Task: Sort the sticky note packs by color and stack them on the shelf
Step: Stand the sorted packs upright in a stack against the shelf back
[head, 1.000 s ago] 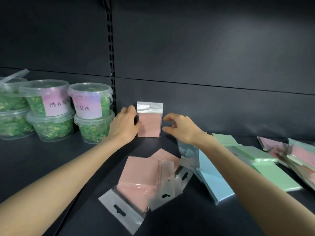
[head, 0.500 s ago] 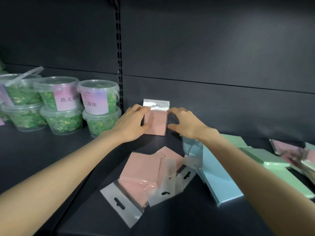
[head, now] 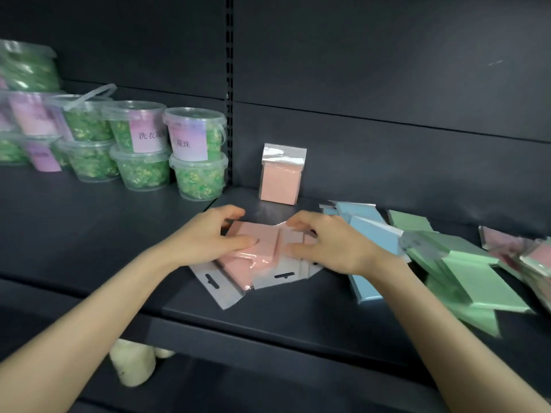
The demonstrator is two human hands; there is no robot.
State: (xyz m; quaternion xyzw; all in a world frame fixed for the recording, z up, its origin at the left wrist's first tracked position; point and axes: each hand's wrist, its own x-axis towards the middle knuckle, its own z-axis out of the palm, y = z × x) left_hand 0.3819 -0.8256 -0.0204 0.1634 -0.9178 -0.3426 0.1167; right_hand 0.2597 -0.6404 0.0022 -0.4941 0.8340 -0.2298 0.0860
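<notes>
The left hand [head: 208, 238] and right hand [head: 332, 247] gripped the loose pink packs [head: 265, 248] on the shelf [head: 89, 228], fingers curled over their edges. An upright pink pack [head: 281, 181] stood at 12 o'clock from them. Tubs [head: 195, 162] at 10 o'clock were labelled "洗衣" and "凝珠". Blue packs [head: 371, 234] and green packs [head: 477, 281] lay at 3 o'clock.

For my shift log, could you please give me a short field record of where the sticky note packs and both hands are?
standing pink pack: upright against the back wall
loose pink packs: flat and overlapping near the shelf front
left hand: grips their left side
right hand: grips their right side
blue packs: flat, right of the hands
green packs: piled further right
tubs: stacked at the left
</notes>
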